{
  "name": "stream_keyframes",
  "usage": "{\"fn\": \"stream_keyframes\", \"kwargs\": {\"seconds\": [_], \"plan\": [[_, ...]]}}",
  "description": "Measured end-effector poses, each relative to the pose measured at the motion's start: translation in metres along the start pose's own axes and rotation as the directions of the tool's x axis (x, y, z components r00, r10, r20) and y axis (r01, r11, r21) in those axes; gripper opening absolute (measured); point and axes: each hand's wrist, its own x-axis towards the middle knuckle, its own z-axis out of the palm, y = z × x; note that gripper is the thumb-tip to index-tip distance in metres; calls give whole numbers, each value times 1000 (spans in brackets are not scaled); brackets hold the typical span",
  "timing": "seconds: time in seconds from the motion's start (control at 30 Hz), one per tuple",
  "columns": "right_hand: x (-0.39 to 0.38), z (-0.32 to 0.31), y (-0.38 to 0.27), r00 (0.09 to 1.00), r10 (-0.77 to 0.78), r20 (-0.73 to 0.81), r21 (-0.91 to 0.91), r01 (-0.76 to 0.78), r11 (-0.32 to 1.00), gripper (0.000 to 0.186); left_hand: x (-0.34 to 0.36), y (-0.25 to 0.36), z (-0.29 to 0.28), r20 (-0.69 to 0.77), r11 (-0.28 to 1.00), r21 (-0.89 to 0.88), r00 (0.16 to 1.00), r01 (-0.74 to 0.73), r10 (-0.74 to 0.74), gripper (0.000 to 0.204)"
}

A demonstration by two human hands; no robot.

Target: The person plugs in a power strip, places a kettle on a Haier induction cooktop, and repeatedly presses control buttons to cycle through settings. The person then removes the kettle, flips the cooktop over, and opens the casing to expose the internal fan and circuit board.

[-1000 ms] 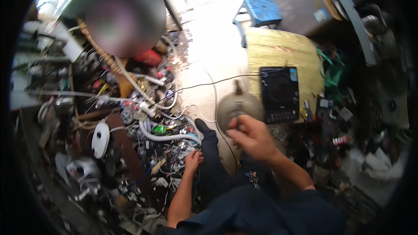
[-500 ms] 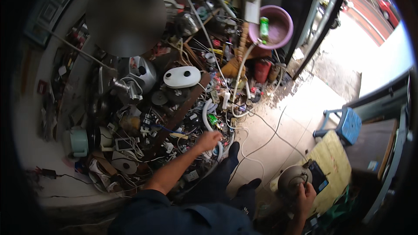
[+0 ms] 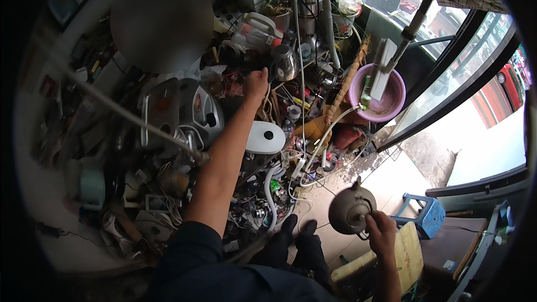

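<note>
My right hand is closed around the handle of a dark grey-brown kettle, which hangs over the tiled floor with its spout pointing away from me. My left arm reaches far forward over the heap of goods. At its end, my left hand looks curled, right beside a glass jug with a dark lid. Whether its fingers touch the jug's handle cannot be made out. Below that arm lies a white oval appliance with a black knob.
Cables, parts and small appliances cover the floor ahead and left. A grey cooker-like appliance stands left of my arm. A pink basin is at the far right. A blue stool and a yellowish board lie right. A pole crosses the left side.
My right hand has lifted the kettle off the yellowish board and brought it forward. My left hand has moved from low over the heap forward to the glass jug. The view has shifted too.
</note>
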Motion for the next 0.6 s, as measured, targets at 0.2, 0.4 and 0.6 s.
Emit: {"fn": "stream_keyframes", "kwargs": {"seconds": [0.2, 0.4, 0.6], "plan": [[100, 20, -63, 974, -141, 180, -19, 147, 989, 20, 62, -9, 46, 120, 983, 31, 975, 183, -185, 79], [190, 41, -109, 920, -250, 301, 12, 259, 966, 21, 76, -31, 78, 167, 939, -16, 927, 344, -337, 88], [268, 57, -143, 874, -350, 337, 45, 357, 933, 17, 61, -22, 74, 295, 734, -499, 887, 461, -356, 52]]}}
